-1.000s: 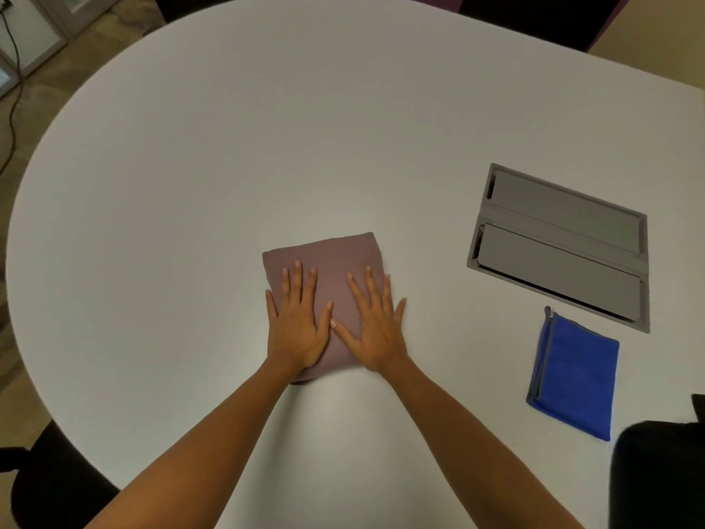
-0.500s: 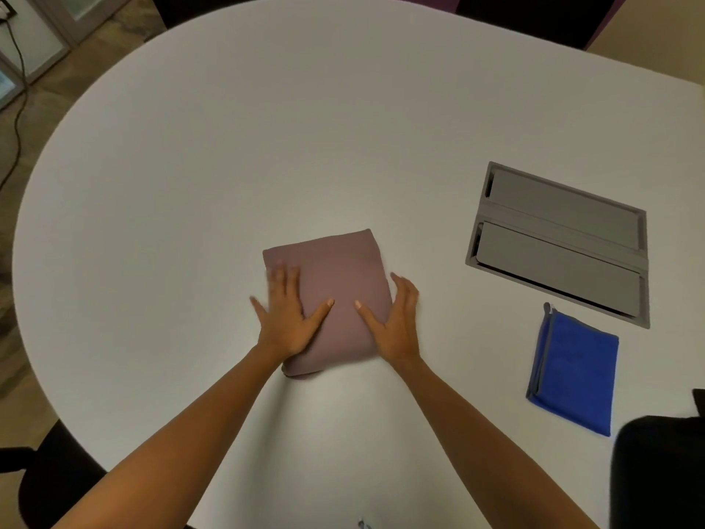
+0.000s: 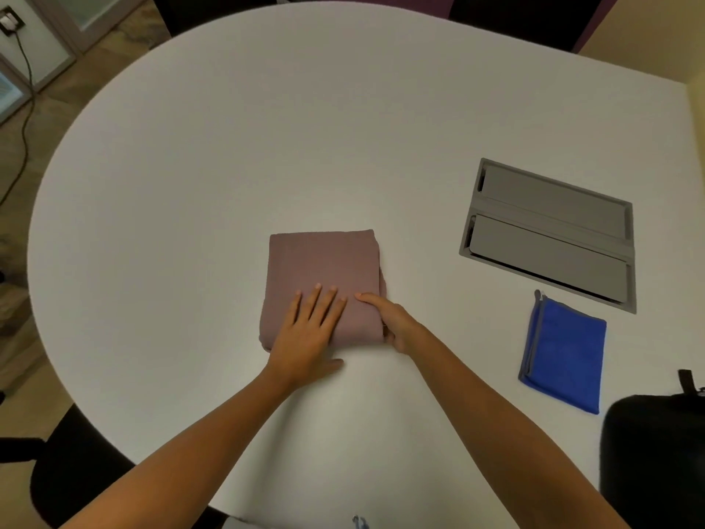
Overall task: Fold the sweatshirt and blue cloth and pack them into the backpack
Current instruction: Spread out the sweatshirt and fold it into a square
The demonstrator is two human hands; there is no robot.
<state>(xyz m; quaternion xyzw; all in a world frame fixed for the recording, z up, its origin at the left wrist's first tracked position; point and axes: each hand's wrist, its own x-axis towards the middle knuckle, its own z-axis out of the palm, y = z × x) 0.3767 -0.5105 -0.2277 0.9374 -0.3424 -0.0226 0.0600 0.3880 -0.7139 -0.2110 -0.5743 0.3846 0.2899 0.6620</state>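
Observation:
The mauve sweatshirt (image 3: pixel 324 265) lies folded into a compact rectangle in the middle of the white table (image 3: pixel 229 147). My left hand (image 3: pixel 309 330) lies flat on its near half, fingers straight. At the sweatshirt's near right corner, my right hand (image 3: pixel 393 322) has its thumb on top and its fingers tucked under the edge, pinching the fabric. The blue cloth (image 3: pixel 564 360) lies folded on the table to the right, apart from both hands. A black backpack (image 3: pixel 652 460) sits at the table's near right edge, only partly in view.
A grey cable hatch (image 3: pixel 549 234) is set into the tabletop behind the blue cloth. A black chair (image 3: pixel 72 479) stands by the near left edge of the table. A cable (image 3: pixel 23 120) runs over the floor at the far left.
Both hands first pressed flat on the sweatshirt, then slid out to its sides. Now the left lies flat on top again and the right has taken hold of the near right corner.

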